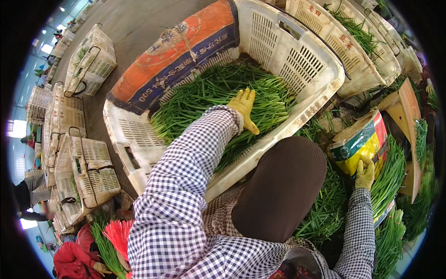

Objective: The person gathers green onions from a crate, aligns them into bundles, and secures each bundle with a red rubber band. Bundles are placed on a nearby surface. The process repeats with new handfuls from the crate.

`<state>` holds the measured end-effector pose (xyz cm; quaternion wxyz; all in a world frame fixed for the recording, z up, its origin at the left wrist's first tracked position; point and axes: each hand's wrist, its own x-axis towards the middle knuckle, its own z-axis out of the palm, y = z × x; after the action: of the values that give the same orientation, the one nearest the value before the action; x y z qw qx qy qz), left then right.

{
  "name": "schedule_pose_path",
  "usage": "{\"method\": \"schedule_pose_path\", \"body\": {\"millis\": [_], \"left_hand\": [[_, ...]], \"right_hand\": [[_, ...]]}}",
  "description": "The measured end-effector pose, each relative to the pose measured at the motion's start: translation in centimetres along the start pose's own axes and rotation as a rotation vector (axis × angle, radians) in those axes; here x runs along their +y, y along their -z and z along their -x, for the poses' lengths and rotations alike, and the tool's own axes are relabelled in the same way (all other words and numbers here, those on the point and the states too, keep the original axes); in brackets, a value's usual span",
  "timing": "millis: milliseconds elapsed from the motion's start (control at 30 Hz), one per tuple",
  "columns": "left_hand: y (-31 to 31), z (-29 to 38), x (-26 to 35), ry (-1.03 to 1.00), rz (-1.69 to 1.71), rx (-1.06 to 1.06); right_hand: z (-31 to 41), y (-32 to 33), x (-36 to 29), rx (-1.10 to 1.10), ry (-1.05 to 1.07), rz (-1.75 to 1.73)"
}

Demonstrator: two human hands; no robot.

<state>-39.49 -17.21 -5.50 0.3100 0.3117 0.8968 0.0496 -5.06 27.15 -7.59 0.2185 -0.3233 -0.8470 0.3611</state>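
Both hands wear yellow gloves. My left hand [245,108] lies flat, fingers spread, on the green leafy stalks, which look like garlic chives [209,92], inside a large white slotted plastic crate [303,66]. An orange and blue printed sack [177,52] hangs over the crate's far left wall. At the right, my right hand [365,173] has its fingers curled against the edge of a yellow, green and red plastic bag [360,144]; whether it grips the bag is unclear. More green stalks [388,167] lie beside that hand.
More white crates stand at the left [92,174] and upper right [341,45]. A wooden board [411,139] stands at the right. Loose greens [325,205] lie beside my knee. Red strips [118,233] and a person in red [73,258] are at the lower left.
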Motion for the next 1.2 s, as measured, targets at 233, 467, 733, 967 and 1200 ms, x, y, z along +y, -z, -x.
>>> {"method": "schedule_pose_path", "body": {"millis": [233,467,733,967,1200], "left_hand": [[-0.9,-3.0,3.5,0.093,-0.057,-0.062],[-3.1,-4.0,3.5,0.152,-0.128,0.049],[-4.5,-4.4,3.4,0.156,-0.102,0.209],[-3.2,-3.4,-0.8,0.002,0.554,0.203],[-1.8,-0.7,-10.2,-0.133,1.122,0.228]], "right_hand": [[0.7,-0.5,-0.1,0.062,0.081,0.053],[0.7,-0.5,-0.1,0.079,0.116,0.149],[1.0,-0.8,-0.6,0.084,0.130,0.127],[0.9,-0.7,-1.1,0.085,0.133,0.228],[0.9,-0.5,-0.5,0.066,0.143,0.246]]}}
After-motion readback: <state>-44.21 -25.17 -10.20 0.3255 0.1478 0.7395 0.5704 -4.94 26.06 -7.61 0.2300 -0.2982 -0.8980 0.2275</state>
